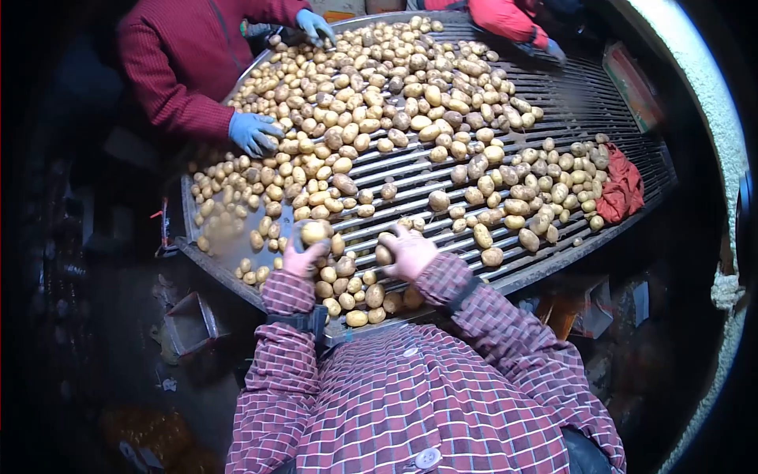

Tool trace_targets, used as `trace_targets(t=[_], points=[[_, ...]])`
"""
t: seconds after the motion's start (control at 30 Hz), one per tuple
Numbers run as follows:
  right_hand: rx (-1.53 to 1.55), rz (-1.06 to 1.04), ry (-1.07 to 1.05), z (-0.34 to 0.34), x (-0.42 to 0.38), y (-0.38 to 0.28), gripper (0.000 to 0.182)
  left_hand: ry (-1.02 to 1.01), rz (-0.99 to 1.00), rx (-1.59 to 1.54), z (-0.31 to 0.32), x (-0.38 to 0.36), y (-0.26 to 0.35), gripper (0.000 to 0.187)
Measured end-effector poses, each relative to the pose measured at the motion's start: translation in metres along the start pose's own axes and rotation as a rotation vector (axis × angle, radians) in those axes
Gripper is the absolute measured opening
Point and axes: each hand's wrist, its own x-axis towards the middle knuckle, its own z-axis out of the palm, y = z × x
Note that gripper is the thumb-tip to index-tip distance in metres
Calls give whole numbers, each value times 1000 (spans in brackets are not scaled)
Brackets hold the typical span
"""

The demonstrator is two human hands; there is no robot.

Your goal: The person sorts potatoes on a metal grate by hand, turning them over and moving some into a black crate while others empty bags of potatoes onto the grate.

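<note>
My left hand (301, 259) is closed around a yellowish potato (314, 232), over the near left part of the slatted sorting table (387, 167). To its right, my right hand (412, 253) has its fingers curled on a darker brownish potato (384, 254), just above the bars. Several loose potatoes (346, 286) lie between and below my hands, up against the near edge. My palms are hidden, so anything more inside them does not show.
A big heap of potatoes (371, 83) spreads over the table's far side. A co-worker's gloved hand (254, 133) rests at the left; another gloved hand (556, 51) is at the far right. A red cloth (621, 186) lies on the right. Below stands an open box (192, 324).
</note>
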Motion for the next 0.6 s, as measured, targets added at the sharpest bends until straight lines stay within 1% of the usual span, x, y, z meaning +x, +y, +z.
trace_targets(t=[0.03, 0.07, 0.1, 0.13, 0.17, 0.2, 0.27, 0.3, 0.33, 0.4, 0.43, 0.47, 0.5, 0.53, 0.6], points=[[-153, 1, -127, 12, 15, -10, 48, 18, -40, -146, -4, -12, 11, 50], [-309, -1, -254, 29, 31, -14, 42, 11, -43, -101, -14, -18, 6, 52], [-404, 8, -252, 49, 45, -15, 37, 4, -46, -55, -25, -24, 0, 54], [-498, 16, -253, 53, 49, -24, 32, -4, -48, -10, -33, -31, -2, 56], [-513, 0, -367, 50, 56, -24, 35, -17, -41, 184, -30, -38, -11, 56], [-331, 20, -257, 56, 60, -12, 40, -37, -36, 380, -22, -44, -18, 56], [-24, -34, -240, 10, 44, -3, 50, -120, 229, 904, 8, -50, -21, 56], [156, -36, -98, 19, 46, 21, 58, -93, 356, 949, 21, -47, -32, 55], [477, 4, -209, -6, 33, 29, 62, -65, 336, 1050, 33, -45, -36, 55], [846, 98, -135, -17, -2, 50, 49, -92, 171, 1336, 55, -43, -33, 58], [942, 64, -187, -12, -14, 71, 45, -161, 241, 1372, 59, -38, -34, 62], [1038, 25, -234, -6, -24, 87, 40, -264, 230, 1467, 65, -34, -33, 59], [1064, 112, -183, -3, -43, 84, 40, -293, 271, 1503, 69, -33, -33, 57], [846, 174, -94, -1, -57, 76, 47, -324, 311, 1542, 70, -34, -33, 55], [582, 271, -202, 2, -69, 51, 58, -304, 220, 1552, 73, -34, -30, 50]])
